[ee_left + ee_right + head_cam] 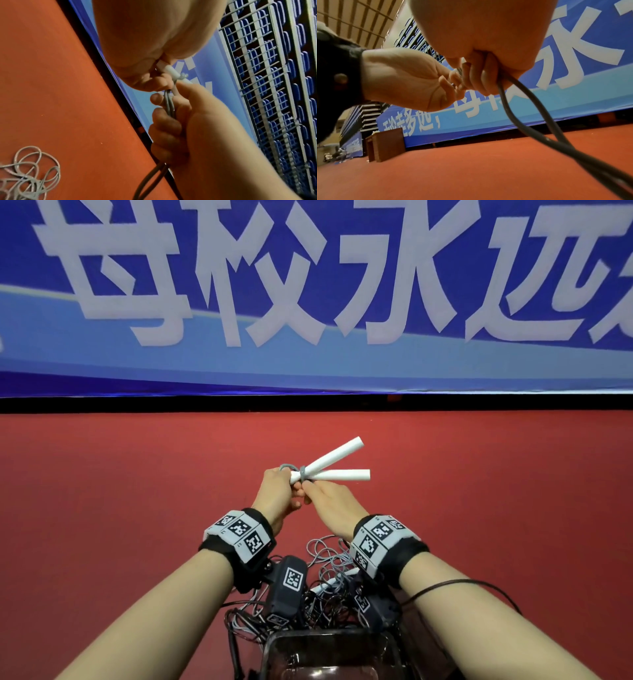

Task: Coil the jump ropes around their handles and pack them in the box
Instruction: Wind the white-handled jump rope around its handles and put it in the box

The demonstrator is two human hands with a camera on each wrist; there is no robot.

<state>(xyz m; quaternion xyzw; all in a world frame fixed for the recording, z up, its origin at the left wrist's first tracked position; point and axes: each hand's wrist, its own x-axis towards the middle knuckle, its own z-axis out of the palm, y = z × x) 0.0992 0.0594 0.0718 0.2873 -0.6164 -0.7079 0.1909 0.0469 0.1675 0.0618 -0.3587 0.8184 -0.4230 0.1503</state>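
A red floor (137,508) runs back to a long blue banner (308,285) printed with large white characters; blue grandstand seats (274,81) rise behind it. Held in the air above the floor, two white handles (334,465) point away to the right, splayed in a narrow V and bound at their near ends by grey rope (303,472). The left hand (279,498) grips those near ends; the right hand (330,505) pinches the rope beside it. More loose rope (329,556) lies tangled below the wrists.
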